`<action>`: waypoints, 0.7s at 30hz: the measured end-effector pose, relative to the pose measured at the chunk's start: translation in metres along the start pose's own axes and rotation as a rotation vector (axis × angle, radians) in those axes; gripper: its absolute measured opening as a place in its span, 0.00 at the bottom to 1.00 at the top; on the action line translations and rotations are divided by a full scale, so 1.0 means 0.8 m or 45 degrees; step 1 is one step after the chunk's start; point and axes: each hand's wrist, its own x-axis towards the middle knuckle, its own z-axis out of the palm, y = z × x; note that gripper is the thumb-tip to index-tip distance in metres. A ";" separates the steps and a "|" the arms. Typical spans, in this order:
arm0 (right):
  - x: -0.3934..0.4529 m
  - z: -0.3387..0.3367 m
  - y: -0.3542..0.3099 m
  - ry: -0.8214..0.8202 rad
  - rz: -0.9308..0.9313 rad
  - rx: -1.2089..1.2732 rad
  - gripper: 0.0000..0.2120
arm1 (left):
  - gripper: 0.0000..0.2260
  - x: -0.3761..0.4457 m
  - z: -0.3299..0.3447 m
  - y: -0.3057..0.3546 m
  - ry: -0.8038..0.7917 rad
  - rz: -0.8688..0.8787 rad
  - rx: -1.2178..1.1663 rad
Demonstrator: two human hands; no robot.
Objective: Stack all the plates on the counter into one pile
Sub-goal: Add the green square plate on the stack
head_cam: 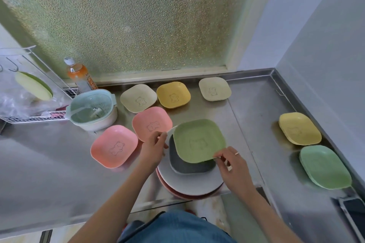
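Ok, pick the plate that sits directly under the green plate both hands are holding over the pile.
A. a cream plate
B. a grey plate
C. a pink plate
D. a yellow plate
B: the green plate, gripped at its edges by the left hand and right hand, lies over a grey plate that rests on the white plate of the pile.

Bare forearms, ring, blue garment
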 end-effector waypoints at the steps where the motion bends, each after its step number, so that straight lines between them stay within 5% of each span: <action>1: -0.008 0.002 0.003 -0.045 -0.002 -0.030 0.09 | 0.10 0.000 0.001 0.001 0.003 0.015 -0.009; 7: -0.023 0.009 -0.001 -0.153 -0.012 -0.137 0.03 | 0.09 0.003 0.009 0.003 -0.036 0.130 0.099; 13: -0.014 0.000 -0.006 -0.360 0.028 -0.162 0.16 | 0.07 0.010 0.011 -0.005 -0.041 0.210 0.310; 18: 0.007 -0.001 -0.015 -0.060 0.173 -0.118 0.19 | 0.10 0.013 0.010 -0.009 -0.045 0.218 0.372; 21: 0.018 0.013 -0.016 -0.228 0.332 -0.234 0.23 | 0.10 0.008 0.011 -0.014 -0.058 0.217 0.365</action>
